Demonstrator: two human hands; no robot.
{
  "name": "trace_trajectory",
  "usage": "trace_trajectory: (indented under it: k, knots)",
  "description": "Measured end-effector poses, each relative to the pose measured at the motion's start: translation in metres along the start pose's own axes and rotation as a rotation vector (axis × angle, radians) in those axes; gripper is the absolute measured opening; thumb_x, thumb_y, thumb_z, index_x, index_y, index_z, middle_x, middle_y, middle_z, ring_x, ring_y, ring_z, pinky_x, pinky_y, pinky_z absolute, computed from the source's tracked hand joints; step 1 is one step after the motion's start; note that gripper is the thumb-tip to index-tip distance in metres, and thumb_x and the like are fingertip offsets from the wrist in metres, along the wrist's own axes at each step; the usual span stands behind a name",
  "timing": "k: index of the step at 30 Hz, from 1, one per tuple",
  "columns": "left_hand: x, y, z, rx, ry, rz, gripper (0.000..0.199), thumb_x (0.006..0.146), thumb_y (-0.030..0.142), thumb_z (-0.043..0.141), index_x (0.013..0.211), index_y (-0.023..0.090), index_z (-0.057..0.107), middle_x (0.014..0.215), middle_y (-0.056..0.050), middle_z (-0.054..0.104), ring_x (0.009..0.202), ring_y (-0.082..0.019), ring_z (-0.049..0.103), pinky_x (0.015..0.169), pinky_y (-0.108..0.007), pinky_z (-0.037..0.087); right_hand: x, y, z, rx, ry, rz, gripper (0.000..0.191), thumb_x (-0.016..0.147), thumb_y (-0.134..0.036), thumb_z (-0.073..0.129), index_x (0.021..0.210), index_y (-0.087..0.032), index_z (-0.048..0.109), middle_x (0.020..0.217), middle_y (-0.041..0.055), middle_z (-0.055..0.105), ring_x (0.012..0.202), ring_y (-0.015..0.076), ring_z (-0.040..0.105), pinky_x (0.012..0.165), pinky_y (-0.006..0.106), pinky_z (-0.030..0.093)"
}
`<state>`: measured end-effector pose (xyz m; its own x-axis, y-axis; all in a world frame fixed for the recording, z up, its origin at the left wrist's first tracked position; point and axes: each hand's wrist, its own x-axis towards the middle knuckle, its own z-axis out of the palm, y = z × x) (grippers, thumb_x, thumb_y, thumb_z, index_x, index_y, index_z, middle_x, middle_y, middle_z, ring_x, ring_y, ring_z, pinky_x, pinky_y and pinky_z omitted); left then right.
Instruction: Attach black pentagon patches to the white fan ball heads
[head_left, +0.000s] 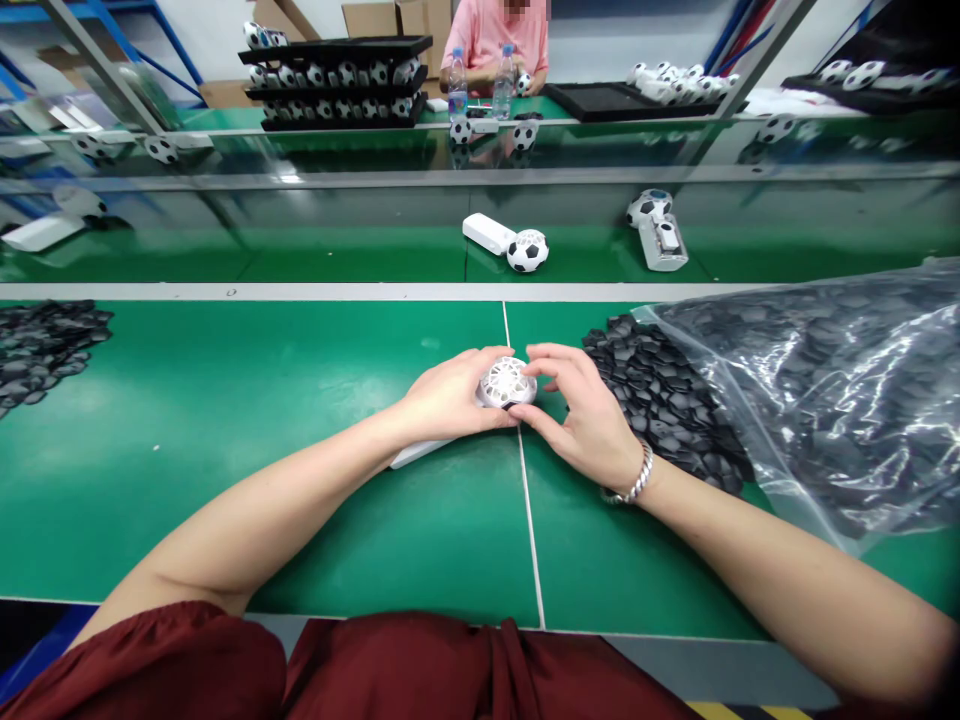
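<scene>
Nearest, at the near edge: dark red clothing of the wearer. Far left: loose pile of black pieces, spread flat on the green worktop, well apart from the hands. Left of centre: left forearm, angled inward and far; left hand closed around the left side of a white lattice ball, thumb on the near side, fingers on the far side, presumably as a steadying clamp. Below that hand: white handle, slanting near and left, its join with the ball hidden. Centre: the ball, lattice upward over the worktop's pale seam, probably so turned to leave its face reachable. Beyond, at the far side: white unit with a black-and-white ball. Right of centre: right hand, fingers half-curled, thumb and forefinger parted at the ball's right rim; whether they grip a piece cannot be told. Wrist: silver bracelet; forearm running near and right. Right: second black pile, likely kept within reach, beside a clear plastic bag of similar pieces.
</scene>
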<state>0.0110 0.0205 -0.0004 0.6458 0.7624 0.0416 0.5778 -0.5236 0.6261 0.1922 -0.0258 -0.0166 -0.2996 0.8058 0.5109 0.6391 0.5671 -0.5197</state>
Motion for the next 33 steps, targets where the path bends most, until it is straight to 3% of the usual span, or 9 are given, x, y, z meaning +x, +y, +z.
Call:
trace_trajectory:
  k: [3,9,14,17,19,24,33]
  knots:
    - [0.000,0.002,-0.001,-0.024,0.013,0.029,0.063,0.067,0.045,0.063,0.122,0.023,0.042,0.123,-0.005,0.052,0.109,-0.024,0.050,0.089,-0.038,0.042,0.001,0.000,0.002,0.109,-0.086,0.105,0.039,0.078,-0.029,0.059,0.113,-0.019,0.044,0.115,0.0106,0.054,0.099,0.0210,0.055,0.075,0.033,0.051]
    - [-0.001,0.003,-0.004,-0.006,-0.020,0.010,0.061,0.068,0.045,0.061,0.122,0.024,0.041,0.123,-0.003,0.051,0.110,-0.024,0.049,0.089,-0.037,0.042,0.011,0.005,-0.006,0.151,-0.138,0.175,0.031,0.077,-0.031,0.059,0.104,-0.019,0.049,0.103,0.0065,0.060,0.093,0.0189,0.057,0.069,0.029,0.050]
    - [-0.001,0.005,-0.008,0.139,-0.059,-0.113,0.068,0.063,0.037,0.063,0.124,0.023,0.035,0.116,-0.005,0.056,0.099,-0.026,0.056,0.077,-0.036,0.047,0.023,0.025,-0.040,-0.207,-0.066,0.273,0.013,0.080,-0.028,0.051,0.078,-0.018,0.060,0.077,0.0037,0.062,0.071,0.0156,0.057,0.066,0.029,0.045]
    - [-0.001,0.007,-0.013,0.272,-0.064,-0.131,0.058,0.066,0.025,0.056,0.121,0.025,0.037,0.106,-0.003,0.061,0.090,-0.026,0.059,0.071,-0.036,0.047,0.026,0.032,-0.058,-0.360,-0.272,0.365,0.012,0.076,-0.027,0.055,0.070,-0.019,0.061,0.069,0.0013,0.062,0.062,0.0138,0.055,0.061,0.028,0.043]
    - [0.000,0.007,-0.015,0.331,-0.073,-0.087,0.060,0.066,0.019,0.051,0.124,0.027,0.035,0.115,-0.002,0.058,0.098,-0.027,0.057,0.078,-0.038,0.046,0.025,0.032,-0.063,-0.375,-0.432,0.410,0.011,0.075,-0.027,0.057,0.069,-0.020,0.063,0.067,-0.0001,0.063,0.060,0.0131,0.056,0.059,0.026,0.042]
    - [0.001,0.002,-0.015,0.346,-0.086,-0.012,0.066,0.068,0.016,0.047,0.130,0.028,0.030,0.134,-0.002,0.043,0.116,-0.027,0.046,0.091,-0.043,0.038,0.020,0.029,-0.057,-0.400,-0.610,0.334,0.005,0.069,-0.027,0.064,0.071,-0.023,0.066,0.071,-0.0010,0.066,0.063,0.0140,0.059,0.054,0.024,0.042]
    - [-0.001,0.001,-0.013,0.344,-0.067,0.005,0.067,0.067,0.015,0.046,0.131,0.025,0.031,0.133,-0.004,0.045,0.115,-0.028,0.046,0.089,-0.044,0.039,0.007,-0.001,-0.043,-0.760,-0.601,0.139,0.009,0.075,-0.016,0.056,0.070,-0.016,0.063,0.071,0.0090,0.066,0.068,0.0234,0.061,0.054,0.031,0.043]
